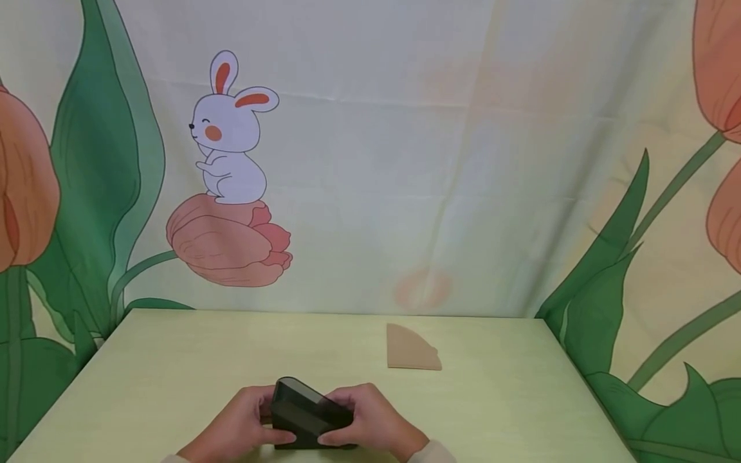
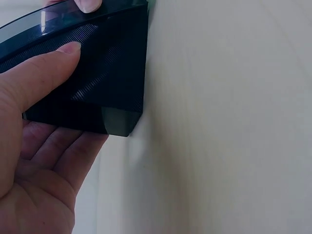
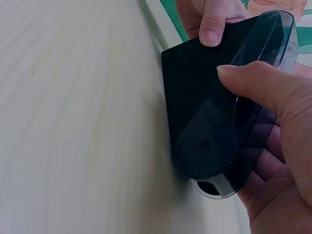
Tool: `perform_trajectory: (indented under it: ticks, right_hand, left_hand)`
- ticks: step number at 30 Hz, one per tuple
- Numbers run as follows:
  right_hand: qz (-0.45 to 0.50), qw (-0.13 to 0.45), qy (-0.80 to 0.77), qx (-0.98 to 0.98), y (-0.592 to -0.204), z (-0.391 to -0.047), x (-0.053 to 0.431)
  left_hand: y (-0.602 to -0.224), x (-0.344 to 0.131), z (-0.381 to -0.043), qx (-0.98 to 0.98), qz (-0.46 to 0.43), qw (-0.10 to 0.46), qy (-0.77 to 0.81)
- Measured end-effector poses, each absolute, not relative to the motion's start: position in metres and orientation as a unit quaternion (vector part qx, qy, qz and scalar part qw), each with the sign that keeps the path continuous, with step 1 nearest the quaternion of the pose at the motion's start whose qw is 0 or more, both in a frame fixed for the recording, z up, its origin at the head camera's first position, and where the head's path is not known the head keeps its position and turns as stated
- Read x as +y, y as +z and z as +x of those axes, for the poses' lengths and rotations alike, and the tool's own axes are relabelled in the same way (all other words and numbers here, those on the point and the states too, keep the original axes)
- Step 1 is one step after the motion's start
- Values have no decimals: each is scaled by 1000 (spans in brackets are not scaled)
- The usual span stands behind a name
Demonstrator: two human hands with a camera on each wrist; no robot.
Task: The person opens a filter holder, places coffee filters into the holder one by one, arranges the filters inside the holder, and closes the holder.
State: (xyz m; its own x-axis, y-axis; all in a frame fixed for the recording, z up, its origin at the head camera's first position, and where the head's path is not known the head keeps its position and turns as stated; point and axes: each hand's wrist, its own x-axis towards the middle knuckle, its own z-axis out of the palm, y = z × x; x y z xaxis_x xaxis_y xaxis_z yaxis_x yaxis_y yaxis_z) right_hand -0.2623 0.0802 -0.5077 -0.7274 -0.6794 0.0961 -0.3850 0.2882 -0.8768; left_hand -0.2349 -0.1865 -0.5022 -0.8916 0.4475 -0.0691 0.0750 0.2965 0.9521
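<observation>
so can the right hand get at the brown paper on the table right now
Probably yes, once freed: the right hand is holding the black box, but nothing on the table shows between that hand and the brown paper.

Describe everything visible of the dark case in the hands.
The dark case looks plastic, with a straight bottom edge, fine lines on its face and a smoky, see-through strip along its curved top. Held on edge, it slopes down toward the right, at the near part of the tabletop. The left hand and right hand grip it, thumbs on the near face.
</observation>
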Motion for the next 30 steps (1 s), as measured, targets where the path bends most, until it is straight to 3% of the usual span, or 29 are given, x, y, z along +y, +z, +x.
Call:
perform_trajectory:
  ticks: [23,30]
  right_hand:
    - [-331,167,-473,799,-507,-268,76]
    - [-362,126,-470,795,-482,-267,64]
  left_hand:
    - [-510,-193,-240,791,167,148,569]
    - [-512,-192,-239,785,175,145,576]
